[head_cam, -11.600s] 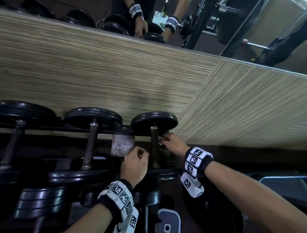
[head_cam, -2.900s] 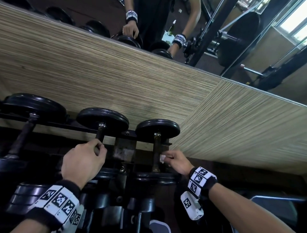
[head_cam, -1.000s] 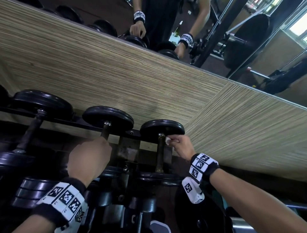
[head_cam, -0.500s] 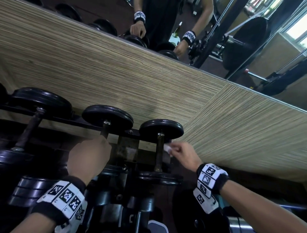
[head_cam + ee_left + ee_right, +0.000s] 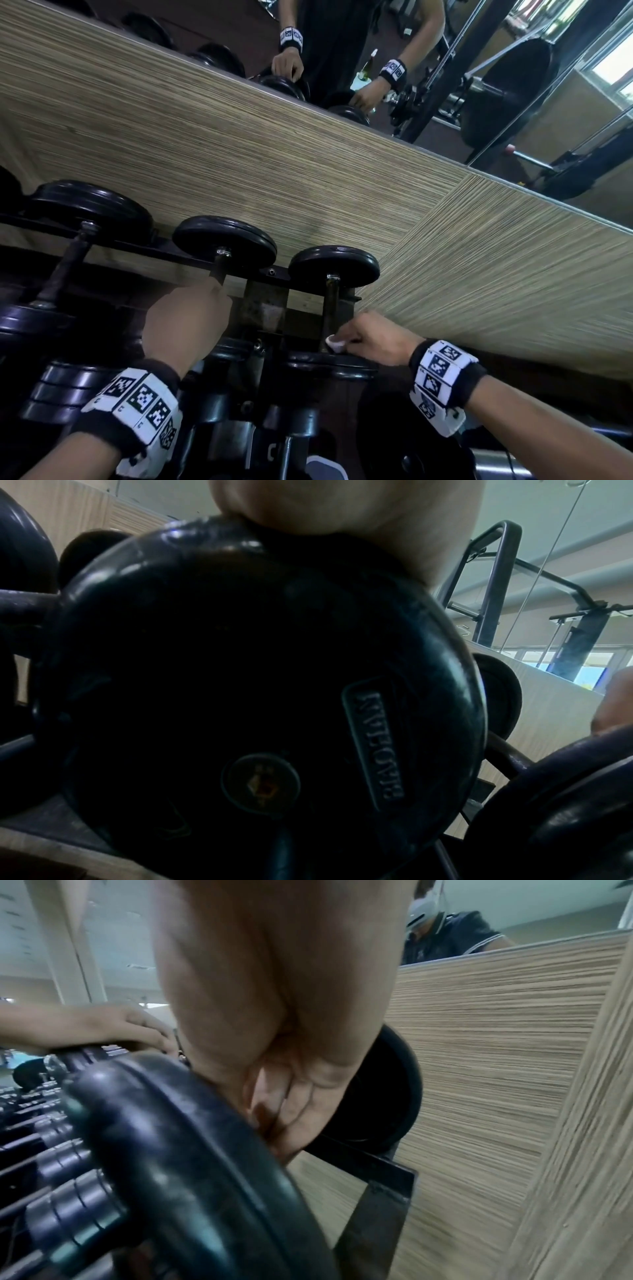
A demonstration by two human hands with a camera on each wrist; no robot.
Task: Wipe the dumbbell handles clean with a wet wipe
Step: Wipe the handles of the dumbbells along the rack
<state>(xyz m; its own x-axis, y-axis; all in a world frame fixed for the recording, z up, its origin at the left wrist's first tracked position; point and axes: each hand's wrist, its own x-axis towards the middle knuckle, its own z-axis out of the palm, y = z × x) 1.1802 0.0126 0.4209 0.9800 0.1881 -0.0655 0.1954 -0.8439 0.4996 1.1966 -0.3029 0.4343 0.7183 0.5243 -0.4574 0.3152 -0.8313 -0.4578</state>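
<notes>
Wipe (image 5: pixel 334 343) now low on handle (image 5: pixel 331 308) | right hand (image 5: pixel 370 337) apparently pinching it

left hand (image 5: pixel 186 323) hiding its dumbbell handle (image 5: pixel 219 269), wet wipe (image 5: pixel 334 343) mostly concealed

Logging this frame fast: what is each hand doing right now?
Left hand: grips the middle dumbbell's handle.
Right hand: pinches the wet wipe against the rightmost dumbbell's handle.
</notes>
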